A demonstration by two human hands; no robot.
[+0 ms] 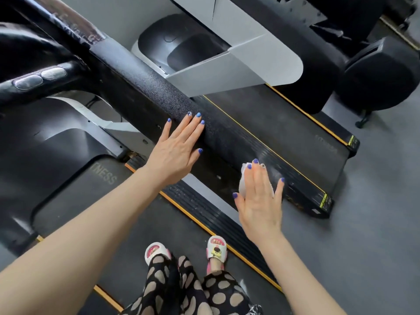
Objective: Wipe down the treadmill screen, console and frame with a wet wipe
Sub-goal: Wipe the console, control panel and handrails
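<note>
Even, soft daylight, shadows faint. Glare on the glossy black handlebar [52,21] at upper left. Wide-angle bending toward the edges; right hand [259,201] slightly motion-blurred.

The handrail [145,87] runs from upper left to lower right. The left hand [176,147] rests on it. The right hand [259,201], lower right, presses a wipe [243,178] on it.

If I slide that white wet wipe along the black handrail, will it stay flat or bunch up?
The thin white wet wipe looks limp, already crumpled under the right hand, so it will probably bunch. The black textured handrail looks grainy, likely dragging it. Flat fingers pressing should keep it moving.
</note>
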